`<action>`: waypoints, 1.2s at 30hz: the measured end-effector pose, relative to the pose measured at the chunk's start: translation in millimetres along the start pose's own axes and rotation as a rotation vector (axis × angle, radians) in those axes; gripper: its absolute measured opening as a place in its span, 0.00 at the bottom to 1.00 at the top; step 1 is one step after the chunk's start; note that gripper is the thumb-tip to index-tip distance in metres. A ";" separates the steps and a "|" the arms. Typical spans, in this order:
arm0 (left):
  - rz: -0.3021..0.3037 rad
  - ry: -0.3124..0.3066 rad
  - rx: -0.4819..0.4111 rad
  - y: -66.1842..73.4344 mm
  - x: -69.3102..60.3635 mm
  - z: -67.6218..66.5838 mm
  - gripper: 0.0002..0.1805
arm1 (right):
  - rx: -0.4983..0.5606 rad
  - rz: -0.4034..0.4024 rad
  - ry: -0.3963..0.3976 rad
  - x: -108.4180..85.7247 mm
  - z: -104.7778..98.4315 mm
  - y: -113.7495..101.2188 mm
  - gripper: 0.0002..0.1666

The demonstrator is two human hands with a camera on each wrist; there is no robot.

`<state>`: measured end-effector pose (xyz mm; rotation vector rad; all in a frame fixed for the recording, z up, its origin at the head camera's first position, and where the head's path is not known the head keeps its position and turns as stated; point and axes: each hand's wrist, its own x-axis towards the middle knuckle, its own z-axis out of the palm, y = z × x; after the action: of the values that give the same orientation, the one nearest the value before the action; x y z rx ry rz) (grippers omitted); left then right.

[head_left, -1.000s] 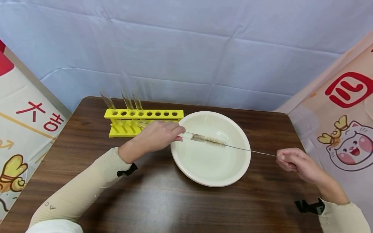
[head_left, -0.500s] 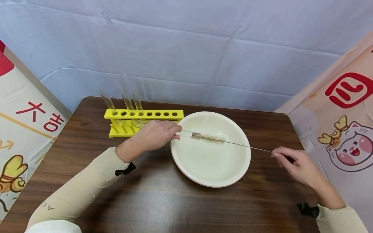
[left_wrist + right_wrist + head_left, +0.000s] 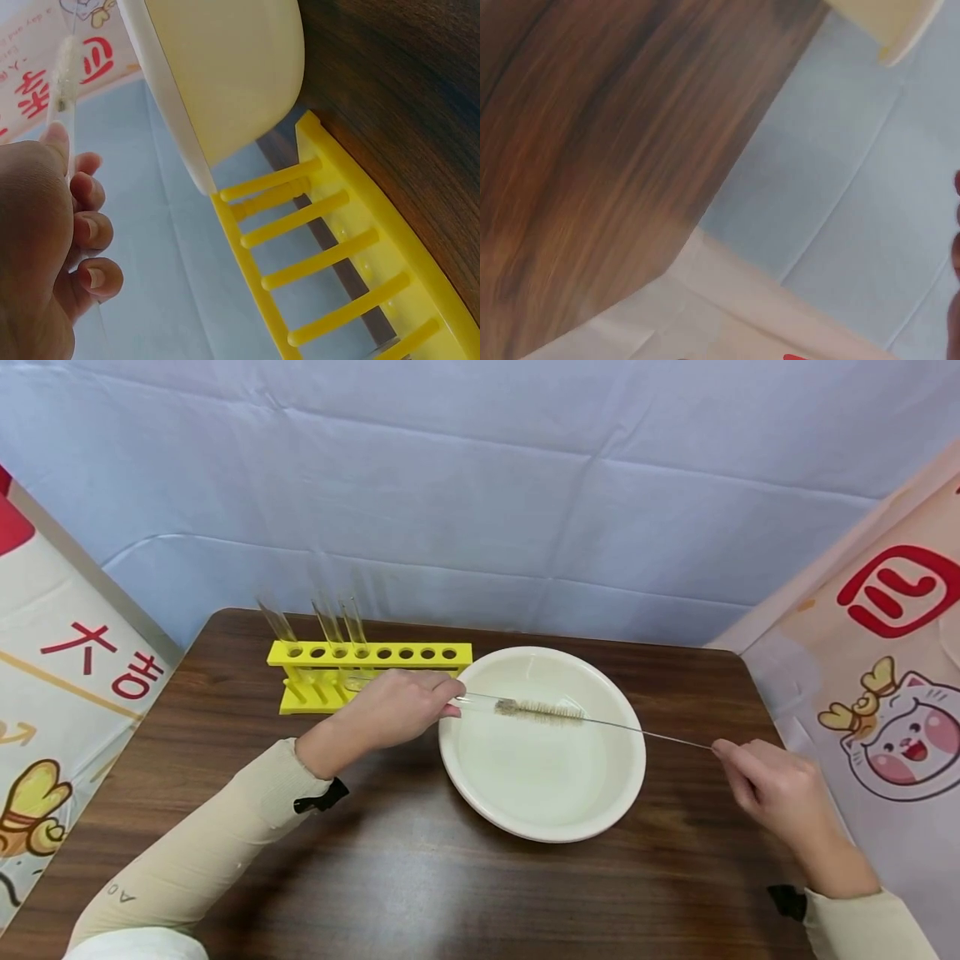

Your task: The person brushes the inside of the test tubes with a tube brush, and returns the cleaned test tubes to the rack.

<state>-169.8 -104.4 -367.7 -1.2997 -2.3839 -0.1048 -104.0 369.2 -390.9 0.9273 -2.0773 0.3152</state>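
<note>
Bare-handed work with a glass tube and a brush over a basin. At the centre of the frame, the left hand [image 3: 401, 706] is clamped around the glass tube [image 3: 478, 702], the thumb laid along it and the fingers curled, as the left wrist view shows. The tube slants above the basin [image 3: 543, 837], its far end projecting behind the hand before the yellow rack [image 3: 408, 662]. At right of centre, the right hand [image 3: 780, 789] pinches the end of the brush's wire handle [image 3: 667, 737]; its remaining fingers cannot be made out clearly. The bristles [image 3: 551, 713] lie over the basin, their leading tip apparently within the tube's mouth and most of their length outside.

For good execution, the wire is best kept in line with the tube, since a slanted push would probably bend it; a grip nearer the bristles should steer better. Gentle twisting strokes would spare the tube's closed end, and the left hold should be firm without squeezing.

Three upright tubes [image 3: 330, 620] stand in the rack, upper left of centre. The surface is a dark wood-grained table [image 3: 420, 893] with rounded far corners. Pale creased cloth [image 3: 450, 527] hangs behind; printed panels flank it, with red characters at left [image 3: 97, 647] and a cartoon cat at right [image 3: 903, 735].
</note>
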 end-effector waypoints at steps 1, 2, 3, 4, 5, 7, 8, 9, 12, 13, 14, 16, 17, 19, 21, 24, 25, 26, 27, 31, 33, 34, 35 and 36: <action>-0.002 0.000 -0.001 0.0 -0.2 0.1 0.14 | -0.010 -0.023 0.020 1.7 0.0 -1.6 0.22; -0.003 -0.001 -0.001 0.0 -0.3 0.3 0.14 | -0.022 -0.047 0.041 3.3 0.1 -3.0 0.21; -0.003 -0.001 0.001 0.1 -0.3 0.4 0.14 | -0.033 -0.066 0.059 4.6 0.1 -4.3 0.20; -0.003 -0.001 0.003 0.1 -0.3 0.7 0.14 | -0.043 -0.084 0.073 5.5 -0.1 -5.3 0.19; -0.002 0.001 0.003 0.1 -0.3 1.1 0.14 | -0.052 -0.097 0.087 6.1 -0.1 -6.1 0.18; -0.003 0.003 0.004 0.2 -0.4 1.6 0.14 | -0.064 -0.114 0.098 6.7 -0.4 -6.8 0.16; -0.004 0.004 0.004 0.3 -0.5 1.7 0.14 | -0.068 -0.117 0.104 6.7 -0.3 -6.9 0.16; -0.005 0.003 0.005 0.4 -0.6 1.8 0.14 | -0.070 -0.120 0.108 6.8 -0.2 -6.7 0.15; -0.007 -0.005 0.010 0.9 -0.8 1.4 0.14 | -0.071 -0.116 0.120 7.1 0.9 -5.9 0.15; -0.007 -0.008 0.012 1.1 -0.8 1.1 0.15 | -0.072 -0.116 0.127 7.7 1.3 -5.7 0.15; -0.007 -0.010 0.012 1.5 -0.7 0.9 0.15 | -0.073 -0.114 0.132 8.4 1.6 -5.7 0.15; -0.007 -0.013 0.016 2.3 -0.3 0.5 0.15 | -0.073 -0.109 0.141 10.1 1.9 -6.5 0.15; -0.008 -0.012 0.015 2.9 0.0 0.2 0.15 | -0.073 -0.109 0.144 11.2 2.1 -7.5 0.15; -0.005 -0.010 0.017 4.3 0.8 -0.6 0.14 | -0.067 -0.112 0.145 14.2 2.4 -10.2 0.15; 0.001 -0.012 0.012 6.2 2.4 -1.5 0.15 | -0.058 -0.119 0.143 17.6 3.6 -13.6 0.15; 0.010 -0.023 0.003 8.7 6.2 -3.1 0.15 | -0.047 -0.134 0.141 24.4 6.0 -18.7 0.15; 0.009 -0.029 -0.001 9.2 7.3 -3.4 0.15 | -0.047 -0.139 0.143 26.8 7.0 -20.4 0.14; 0.007 -0.036 -0.008 9.7 8.2 -3.5 0.15 | -0.042 -0.145 0.148 29.3 8.3 -22.0 0.14; 0.004 -0.041 -0.010 9.8 8.9 -3.4 0.14 | -0.037 -0.149 0.150 31.6 9.4 -23.5 0.14; 0.001 -0.050 -0.016 10.5 11.1 -2.4 0.13 | -0.019 -0.171 0.157 38.4 14.8 -27.7 0.14; 0.003 -0.053 -0.017 11.1 12.3 -1.8 0.13 | -0.013 -0.178 0.153 40.5 16.8 -28.9 0.15; 0.003 -0.052 -0.018 11.5 12.8 -1.8 0.13 | -0.009 -0.180 0.155 41.5 18.1 -29.4 0.15; 0.003 -0.053 -0.018 12.0 13.2 -1.9 0.13 | -0.008 -0.182 0.154 42.4 18.8 -29.8 0.15; 0.002 -0.054 -0.016 12.2 13.6 -1.5 0.13 | -0.007 -0.183 0.149 43.2 19.1 -30.4 0.15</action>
<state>-165.8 -87.3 -362.6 -1.3282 -2.4314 -0.0898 -110.6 316.5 -372.7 1.0485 -1.8423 0.2718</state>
